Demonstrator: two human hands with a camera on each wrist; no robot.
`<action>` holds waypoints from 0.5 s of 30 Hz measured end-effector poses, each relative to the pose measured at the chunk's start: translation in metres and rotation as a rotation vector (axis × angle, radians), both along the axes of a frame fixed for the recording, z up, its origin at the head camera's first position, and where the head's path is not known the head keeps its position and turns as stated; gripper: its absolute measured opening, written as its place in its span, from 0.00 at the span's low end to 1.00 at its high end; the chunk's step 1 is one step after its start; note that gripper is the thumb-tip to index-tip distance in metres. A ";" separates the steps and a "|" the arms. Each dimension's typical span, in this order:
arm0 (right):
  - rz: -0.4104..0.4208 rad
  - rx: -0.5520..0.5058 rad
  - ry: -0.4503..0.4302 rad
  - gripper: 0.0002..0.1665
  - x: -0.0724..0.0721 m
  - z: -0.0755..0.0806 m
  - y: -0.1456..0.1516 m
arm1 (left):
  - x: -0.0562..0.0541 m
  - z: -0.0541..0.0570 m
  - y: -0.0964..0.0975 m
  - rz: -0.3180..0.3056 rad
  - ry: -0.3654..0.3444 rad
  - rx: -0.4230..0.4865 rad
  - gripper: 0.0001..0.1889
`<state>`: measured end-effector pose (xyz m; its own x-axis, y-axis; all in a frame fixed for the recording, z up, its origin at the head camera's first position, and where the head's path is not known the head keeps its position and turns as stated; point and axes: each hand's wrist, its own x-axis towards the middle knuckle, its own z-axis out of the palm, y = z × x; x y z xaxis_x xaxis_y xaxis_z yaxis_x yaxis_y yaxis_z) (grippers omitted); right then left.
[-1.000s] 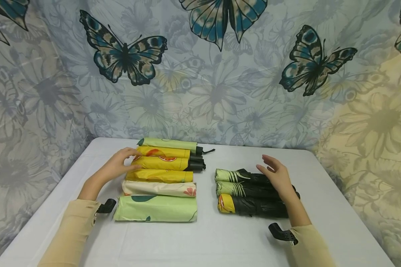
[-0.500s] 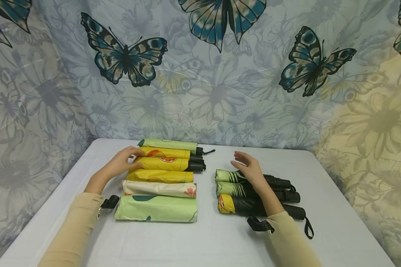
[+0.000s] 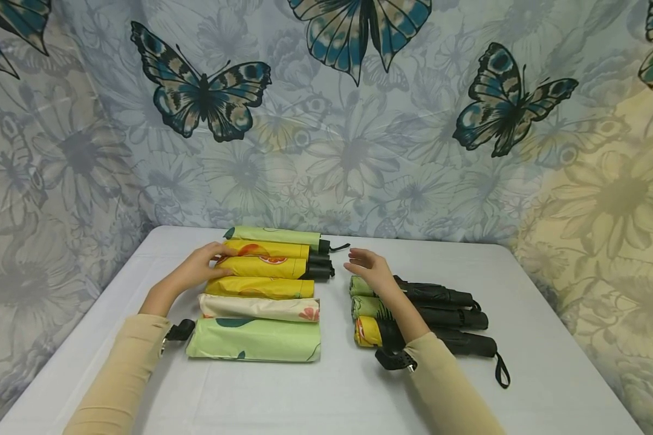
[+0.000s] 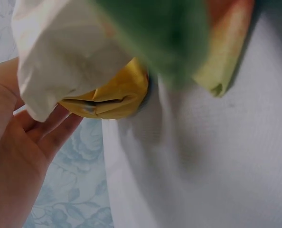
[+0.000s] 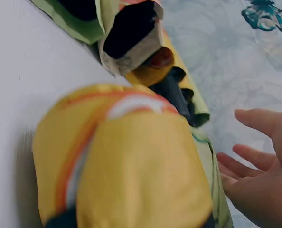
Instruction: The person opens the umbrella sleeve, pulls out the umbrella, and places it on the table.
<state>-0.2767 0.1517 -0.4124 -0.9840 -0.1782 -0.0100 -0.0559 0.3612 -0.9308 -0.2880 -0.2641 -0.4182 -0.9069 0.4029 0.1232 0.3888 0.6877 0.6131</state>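
My left hand [image 3: 194, 266] is at the left end of a yellow folding umbrella with a grapefruit print [image 3: 274, 266]. Its thumb lies along the near side and its fingers reach over the far side, gripping that end. Behind it lie another yellow umbrella [image 3: 283, 249] and a light green umbrella [image 3: 277, 234], with black handle ends to the right. My right hand [image 3: 371, 270] hovers with loosely bent fingers, holding nothing, between the two groups. Beneath its wrist lie two green-tipped black umbrellas [image 3: 438, 293] and a yellow-tipped black umbrella [image 3: 462, 342].
Nearer in the left row lie a yellow sleeve [image 3: 263, 287], a cream sleeve [image 3: 261, 308] and a wide light green sleeve [image 3: 266, 339]. The right wrist view shows dark openings in the cream sleeve [image 5: 153, 45] and green sleeve. A patterned cloth [image 3: 354, 181] hangs behind the white table [image 3: 250, 399].
My right hand has swept left across the black umbrellas toward the left row. My left hand has edged in, its thumb and fingers closing about the grapefruit-print umbrella's end.
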 end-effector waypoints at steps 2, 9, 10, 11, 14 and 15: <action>0.003 0.003 -0.009 0.34 0.000 0.000 -0.006 | -0.001 -0.001 0.000 0.001 -0.006 0.004 0.23; -0.002 -0.025 -0.042 0.32 -0.003 -0.002 -0.022 | -0.001 -0.003 0.000 0.007 -0.010 0.008 0.21; -0.003 -0.027 -0.042 0.32 -0.003 -0.002 -0.024 | -0.002 -0.003 0.000 0.010 -0.010 0.009 0.21; 0.000 -0.027 -0.044 0.31 -0.003 -0.002 -0.026 | -0.002 -0.003 0.000 0.012 -0.011 0.009 0.21; 0.001 -0.025 -0.042 0.30 -0.005 -0.002 -0.031 | -0.003 -0.003 0.000 0.015 -0.011 0.007 0.20; 0.004 -0.022 -0.039 0.30 -0.005 -0.002 -0.033 | -0.003 -0.003 0.000 0.015 -0.011 0.008 0.20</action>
